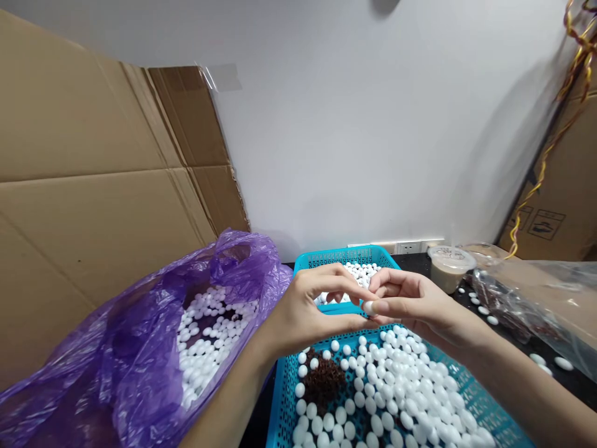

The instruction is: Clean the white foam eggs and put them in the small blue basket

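In the head view, my right hand [415,302] pinches a small white rounded piece [369,307] between its thumb and fingers, above the baskets. My left hand [321,298] meets it from the other side, thumb and fingertips drawn together right at the white piece. Whatever lies between the left fingertips is too small to make out. Beneath both hands, a blue plastic basket [278,398] carries many similar white pieces [415,379] and a pile of small dark brown bits [324,381].
Behind stands a second blue basket [298,264] with more white pieces. A purple plastic bag [140,367] of white pieces lies left, before cardboard [93,143]. Right are a lidded drink cup [448,267], a clear plastic bag [550,311] and twisted wires [541,177].
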Available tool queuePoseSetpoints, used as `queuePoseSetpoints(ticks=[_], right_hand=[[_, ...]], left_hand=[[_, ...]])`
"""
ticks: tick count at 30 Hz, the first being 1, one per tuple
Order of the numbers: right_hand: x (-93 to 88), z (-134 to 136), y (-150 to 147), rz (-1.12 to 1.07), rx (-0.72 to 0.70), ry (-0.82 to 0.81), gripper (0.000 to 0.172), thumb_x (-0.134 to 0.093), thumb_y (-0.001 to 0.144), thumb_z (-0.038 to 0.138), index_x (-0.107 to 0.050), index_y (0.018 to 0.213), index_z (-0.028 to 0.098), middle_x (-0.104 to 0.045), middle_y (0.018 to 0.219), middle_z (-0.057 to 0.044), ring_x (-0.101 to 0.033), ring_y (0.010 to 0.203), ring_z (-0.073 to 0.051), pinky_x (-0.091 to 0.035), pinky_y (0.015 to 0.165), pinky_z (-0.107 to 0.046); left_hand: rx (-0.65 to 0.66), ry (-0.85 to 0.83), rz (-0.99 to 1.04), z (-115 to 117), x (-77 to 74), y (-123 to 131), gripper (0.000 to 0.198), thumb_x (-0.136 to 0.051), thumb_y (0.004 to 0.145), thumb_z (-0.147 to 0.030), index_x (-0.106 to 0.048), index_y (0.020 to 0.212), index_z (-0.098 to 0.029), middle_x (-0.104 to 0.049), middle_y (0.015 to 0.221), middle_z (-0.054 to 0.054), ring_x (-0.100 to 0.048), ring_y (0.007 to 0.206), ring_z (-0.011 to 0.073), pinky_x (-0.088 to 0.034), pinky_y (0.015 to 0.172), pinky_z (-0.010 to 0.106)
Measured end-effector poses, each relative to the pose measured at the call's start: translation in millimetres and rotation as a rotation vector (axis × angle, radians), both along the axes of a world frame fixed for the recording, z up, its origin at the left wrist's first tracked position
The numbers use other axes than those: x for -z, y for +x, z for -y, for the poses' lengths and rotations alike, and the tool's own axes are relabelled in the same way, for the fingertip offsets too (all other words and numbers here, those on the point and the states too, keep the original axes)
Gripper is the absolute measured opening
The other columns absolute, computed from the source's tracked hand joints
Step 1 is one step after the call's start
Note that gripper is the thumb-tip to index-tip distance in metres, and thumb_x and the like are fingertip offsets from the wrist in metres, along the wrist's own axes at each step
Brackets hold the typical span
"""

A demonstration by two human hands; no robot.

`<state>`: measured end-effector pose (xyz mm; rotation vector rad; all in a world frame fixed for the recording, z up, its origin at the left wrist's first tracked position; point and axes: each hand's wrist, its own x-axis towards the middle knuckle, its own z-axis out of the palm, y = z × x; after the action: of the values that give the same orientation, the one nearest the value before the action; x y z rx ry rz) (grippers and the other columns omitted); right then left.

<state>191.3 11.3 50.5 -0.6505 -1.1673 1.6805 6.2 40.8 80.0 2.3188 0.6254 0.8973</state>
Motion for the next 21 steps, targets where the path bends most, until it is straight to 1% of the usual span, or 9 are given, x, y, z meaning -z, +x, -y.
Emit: queuePoseSetpoints(ticks=[6,11,13,15,16,17,19,20,21], right_hand=[[0.8,-0.3,1.6,0.033,0.000,-0.002,0.018,-0.078,0.064,0.019,-0.064,0.076,0.018,-0.065,0.070,0.001,-0.060,0.068,-0.011,-0.046,0.068,-0.024],[6.8,-4.8,1.4,0.025,-0.003,0.020,0.017,-0.077,0.066,0.020,-0.066,0.078,0.020,-0.065,0.075,0.001,-0.060,0.074,-0.011,-0.046,0.071,-0.025],[9.5,-8.4,2.2,0.009,0.020,0.017,0.019,-0.077,0.066,0.021,-0.066,0.081,0.021,-0.065,0.078,0.001,-0.060,0.077,-0.012,-0.047,0.073,-0.026],[10.8,-12.9,5.4,-0.002,0.060,-0.001,0.023,-0.077,0.066,0.021,-0.066,0.086,0.021,-0.066,0.080,0.000,-0.060,0.077,-0.013,-0.048,0.074,-0.027],[10.9,-15.3,7.9,-0.006,0.088,-0.011,0.024,-0.077,0.066,0.021,-0.066,0.087,0.021,-0.066,0.080,-0.001,-0.061,0.076,-0.013,-0.049,0.073,-0.026],[10.8,-17.8,11.0,-0.009,0.121,-0.018,0.025,-0.077,0.066,0.021,-0.065,0.088,0.020,-0.066,0.080,-0.001,-0.061,0.075,-0.013,-0.049,0.072,-0.026],[10.1,-22.3,17.9,-0.017,0.189,-0.026,0.024,-0.076,0.066,0.021,-0.065,0.087,0.019,-0.065,0.080,-0.001,-0.060,0.073,-0.012,-0.049,0.069,-0.024],[9.8,-24.0,21.2,-0.019,0.217,-0.029,0.022,-0.076,0.067,0.020,-0.064,0.086,0.020,-0.065,0.081,-0.001,-0.060,0.073,-0.011,-0.049,0.068,-0.022],[9.6,-25.3,24.0,-0.020,0.235,-0.033,0.021,-0.075,0.068,0.020,-0.064,0.086,0.020,-0.065,0.082,0.000,-0.060,0.073,-0.010,-0.049,0.066,-0.020]], left_hand=[[-0.004,-0.001,0.007,1.9,-2.5,1.1,0.010,-0.072,0.070,-0.020,-0.072,0.080,-0.020,-0.063,0.075,0.002,-0.055,0.071,0.0127,-0.042,0.061,0.023],[-0.014,-0.004,-0.014,-4.1,3.3,1.1,0.010,-0.068,0.074,-0.020,-0.070,0.084,-0.020,-0.062,0.078,0.002,-0.054,0.072,0.0126,-0.042,0.063,0.024],[-0.048,0.011,-0.039,-7.1,6.2,0.7,0.015,-0.067,0.075,-0.023,-0.068,0.090,-0.021,-0.061,0.081,0.002,-0.052,0.073,0.0128,-0.041,0.063,0.024],[-0.096,0.055,-0.098,-5.0,5.7,1.0,0.025,-0.069,0.073,-0.026,-0.063,0.097,-0.021,-0.059,0.086,0.001,-0.051,0.074,0.0133,-0.041,0.062,0.024],[-0.132,0.095,-0.140,-0.8,3.7,1.5,0.029,-0.069,0.071,-0.026,-0.061,0.099,-0.021,-0.058,0.087,0.001,-0.051,0.074,0.0135,-0.041,0.062,0.024],[-0.172,0.152,-0.178,5.7,0.4,2.3,0.028,-0.068,0.071,-0.024,-0.059,0.097,-0.020,-0.058,0.085,0.001,-0.051,0.072,0.0136,-0.040,0.061,0.024],[-0.234,0.320,-0.260,25.2,-8.6,3.9,0.004,-0.056,0.079,-0.016,-0.058,0.080,-0.019,-0.055,0.073,0.001,-0.048,0.064,0.0128,-0.037,0.057,0.025],[-0.210,0.399,-0.290,37.0,-13.1,4.1,0.012,-0.051,0.080,-0.013,-0.057,0.071,-0.019,-0.052,0.067,0.001,-0.045,0.059,0.0122,-0.035,0.055,0.025],[-0.184,0.453,-0.270,49.0,-16.5,3.4,0.018,-0.050,0.081,-0.014,-0.056,0.065,-0.020,-0.050,0.060,0.000,-0.043,0.054,0.0118,-0.035,0.053,0.025]])
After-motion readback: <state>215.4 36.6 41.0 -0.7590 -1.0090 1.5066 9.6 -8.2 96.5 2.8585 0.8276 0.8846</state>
